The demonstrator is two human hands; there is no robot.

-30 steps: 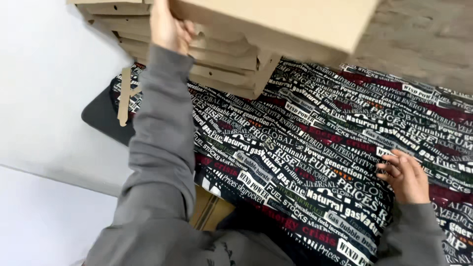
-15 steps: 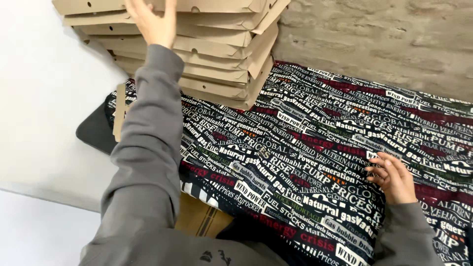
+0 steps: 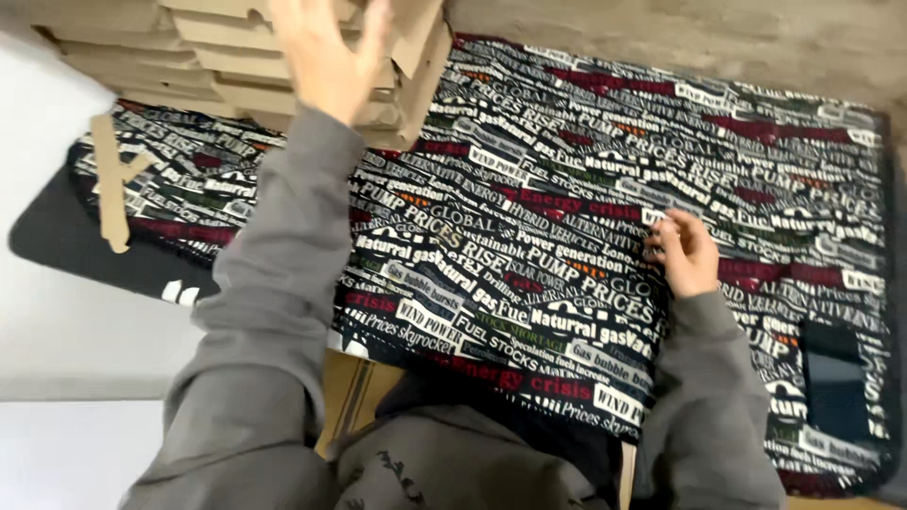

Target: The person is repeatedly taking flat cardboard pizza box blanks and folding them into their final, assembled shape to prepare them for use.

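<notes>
A stack of flat brown cardboard boxes (image 3: 227, 66) stands at the far left corner of a table covered by a black cloth printed with words (image 3: 529, 217). My left hand (image 3: 326, 57) is stretched out to the stack, fingers apart, pressing on the front of its upper boxes. It grips nothing. My right hand (image 3: 685, 250) rests on the cloth at the right of the middle, its fingers curled with the tips on the fabric. Both arms wear grey sleeves.
A loose cardboard strip (image 3: 113, 184) lies at the cloth's left edge. A dark flat screen device (image 3: 836, 382) sits on the cloth near the right front corner. A bare concrete wall (image 3: 718, 38) runs behind the table. Cardboard (image 3: 354, 392) shows under the table by my lap.
The box my left hand held up overhead now lies with the stack, and the hand has flattened against it. My right hand has stayed on the cloth.
</notes>
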